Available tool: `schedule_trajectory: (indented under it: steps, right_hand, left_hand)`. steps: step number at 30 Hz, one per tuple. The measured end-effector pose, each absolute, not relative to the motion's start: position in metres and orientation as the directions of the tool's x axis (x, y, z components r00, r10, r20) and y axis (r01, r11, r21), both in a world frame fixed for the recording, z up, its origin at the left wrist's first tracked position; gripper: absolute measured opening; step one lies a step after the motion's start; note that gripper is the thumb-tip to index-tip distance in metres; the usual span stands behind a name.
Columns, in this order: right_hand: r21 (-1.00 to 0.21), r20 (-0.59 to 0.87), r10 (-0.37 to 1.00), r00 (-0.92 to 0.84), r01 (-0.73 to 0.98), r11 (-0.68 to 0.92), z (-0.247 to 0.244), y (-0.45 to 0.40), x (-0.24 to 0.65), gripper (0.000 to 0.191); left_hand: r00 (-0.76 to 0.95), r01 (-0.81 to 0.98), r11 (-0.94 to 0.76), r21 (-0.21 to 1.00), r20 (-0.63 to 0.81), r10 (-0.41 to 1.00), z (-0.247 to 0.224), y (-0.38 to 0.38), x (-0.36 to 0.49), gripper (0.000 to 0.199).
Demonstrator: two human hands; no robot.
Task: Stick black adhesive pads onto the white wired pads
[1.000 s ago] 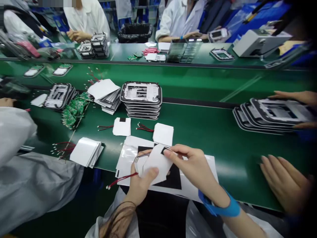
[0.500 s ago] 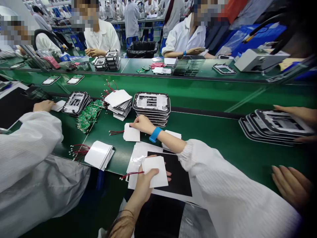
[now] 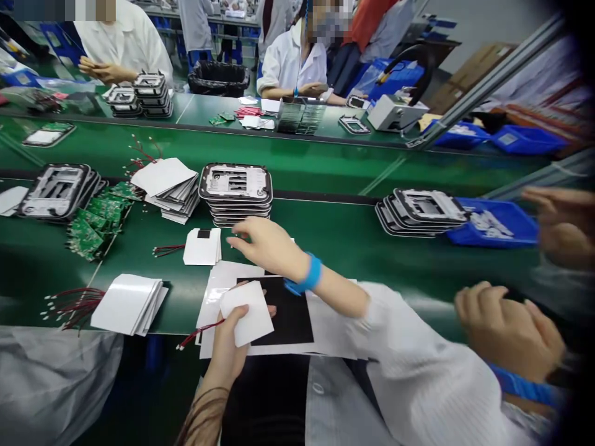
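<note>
My left hand [image 3: 232,331] holds a white square panel [image 3: 248,313] with red wire leads, the thumb on top and fingertips showing past its far edge. My right hand [image 3: 267,244], with a blue wristband, hovers above the table with thumb and index finger apart and nothing visible between them. Just left of its fingertips lies a small pile of white wired panels [image 3: 199,253], with a black patch [image 3: 203,234] on the top one. Below my hands are a black sheet [image 3: 297,319] and white sheets [image 3: 325,322].
Behind my right hand stands a stack of black-rimmed frames [image 3: 237,186]. Left are panel piles [image 3: 167,179] [image 3: 123,303], green circuit boards [image 3: 97,223] and more frames [image 3: 58,192]. Right are frames [image 3: 421,207], a blue tray [image 3: 515,232] and another person's hands [image 3: 511,328].
The view has swung right, so the table's things sit further left. My right hand has come off the small panel pile, where the black patch now shows. The person at right has let go of the frames.
</note>
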State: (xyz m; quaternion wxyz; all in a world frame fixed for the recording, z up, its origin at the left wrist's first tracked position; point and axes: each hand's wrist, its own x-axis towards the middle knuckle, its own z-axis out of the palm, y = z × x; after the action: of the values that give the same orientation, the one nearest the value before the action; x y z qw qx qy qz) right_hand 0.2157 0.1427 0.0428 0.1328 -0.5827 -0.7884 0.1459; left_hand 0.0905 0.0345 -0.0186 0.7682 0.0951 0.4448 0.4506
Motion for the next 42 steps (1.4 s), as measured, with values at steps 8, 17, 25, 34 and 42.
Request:
schedule_trajectory:
  steps: [8,17,25,34,42]
  right_hand:
    - [-0.650,-0.048,0.999,0.017,0.759,-0.044,-0.018,0.016,0.313,0.023]
    - [-0.693,0.005,0.998,0.064,0.720,-0.043,-0.045,0.007,0.308,0.024]
    - [-0.774,-0.053,0.970,0.237,0.605,-0.190,-0.047,0.014,0.298,0.019]
    - [-0.935,-0.033,0.976,0.214,0.339,-0.106,-0.057,0.005,0.309,0.016]
    - [-0.982,-0.167,0.920,0.354,0.020,-0.186,-0.023,-0.010,0.343,0.012]
  left_hand:
    - [0.267,-0.582,0.615,0.532,-0.590,0.762,-0.009,0.045,0.123,0.063]
    - [0.140,-0.612,0.443,0.655,-0.462,0.876,-0.036,0.053,0.156,0.056]
    - [0.094,-0.636,0.406,0.657,-0.456,0.885,-0.038,0.052,0.158,0.055]
    - [0.092,-0.672,0.397,0.625,-0.462,0.882,-0.039,0.053,0.155,0.055]
    - [0.292,-0.566,0.569,0.597,-0.500,0.815,-0.023,0.041,0.156,0.055]
